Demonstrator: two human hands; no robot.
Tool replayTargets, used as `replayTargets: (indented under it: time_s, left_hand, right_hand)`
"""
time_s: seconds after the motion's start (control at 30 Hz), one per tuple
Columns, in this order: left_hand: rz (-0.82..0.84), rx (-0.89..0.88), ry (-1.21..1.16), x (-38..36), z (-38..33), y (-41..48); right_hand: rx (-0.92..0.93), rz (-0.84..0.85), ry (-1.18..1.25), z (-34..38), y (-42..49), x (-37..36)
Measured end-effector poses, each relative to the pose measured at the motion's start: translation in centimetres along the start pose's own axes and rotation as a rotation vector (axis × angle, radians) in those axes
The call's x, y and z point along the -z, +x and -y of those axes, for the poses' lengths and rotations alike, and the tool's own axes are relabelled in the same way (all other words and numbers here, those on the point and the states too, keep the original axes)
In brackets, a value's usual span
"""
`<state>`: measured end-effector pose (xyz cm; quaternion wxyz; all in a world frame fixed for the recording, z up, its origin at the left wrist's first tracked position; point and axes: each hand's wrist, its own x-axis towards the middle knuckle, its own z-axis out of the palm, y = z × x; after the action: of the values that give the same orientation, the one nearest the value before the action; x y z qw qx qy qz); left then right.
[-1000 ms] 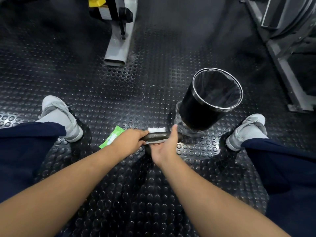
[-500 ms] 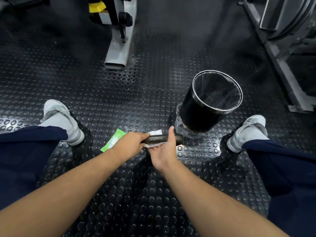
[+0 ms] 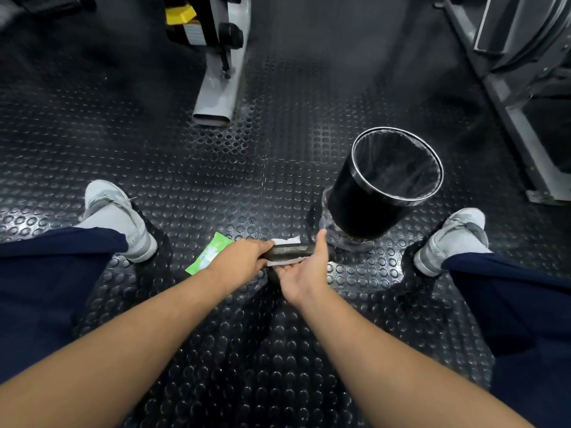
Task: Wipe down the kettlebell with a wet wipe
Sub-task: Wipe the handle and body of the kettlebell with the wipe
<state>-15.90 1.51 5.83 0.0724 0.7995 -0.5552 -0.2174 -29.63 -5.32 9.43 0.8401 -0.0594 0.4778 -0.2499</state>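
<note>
Legible text: none. Green wipes packet (image 3: 207, 254): white printing, too small to read. Label on machine frame (image 3: 191, 34): print blurred, unreadable.

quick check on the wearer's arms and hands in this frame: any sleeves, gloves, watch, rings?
Both forearms are bare right up to the bottom edge of the picture; no sleeves show. The left hand and the right hand wear no gloves. No watch, band or bracelet shows on either wrist, and no rings on the fingers that are in view. No markings or tape either. Upper arms are out of frame, so any sleeve there is unseen.
</note>
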Motion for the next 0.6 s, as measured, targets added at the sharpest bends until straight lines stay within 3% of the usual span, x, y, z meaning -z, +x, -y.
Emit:
replayTargets:
  time_s: [0.23, 0.47, 0.6]
  left_hand:
    - [-0.008, -0.014, 0.006, -0.1, 0.2, -0.1]
    - [-0.029, -0.015, 0.014, -0.2, 0.1, -0.1]
    - [-0.027, -0.012, -0.01, -0.2, 0.2, -0.1]
  right_hand:
    - [0.071, -0.093, 0.142, 2.6, 0.3, 0.5]
    - [0.001, 0.032, -0.013, -0.2, -0.1, 0.2]
    - [0.045, -0.06, 0.143, 2.5, 0.2, 0.8]
